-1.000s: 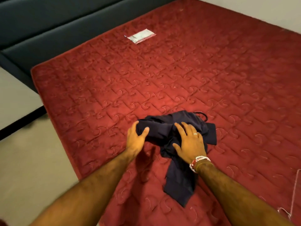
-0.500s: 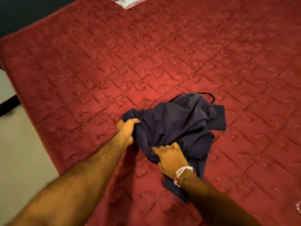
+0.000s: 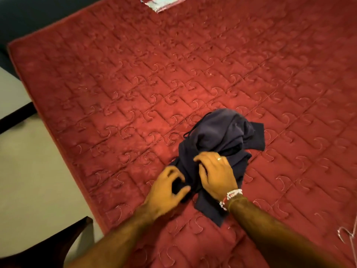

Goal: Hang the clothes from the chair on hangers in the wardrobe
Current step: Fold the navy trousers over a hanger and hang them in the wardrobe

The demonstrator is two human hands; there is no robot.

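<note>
A crumpled dark navy cloth garment [image 3: 218,144] lies near the red quilted mattress's [image 3: 135,84] near edge. The left hand [image 3: 166,192] pinches its hem and the right hand [image 3: 216,175] bunches its middle. Soft, light and limp, it probably handles best by waistband or shoulders.

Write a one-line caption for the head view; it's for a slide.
Both hands, left hand and right hand, gather a crumpled navy garment on a red quilted mattress.
</note>
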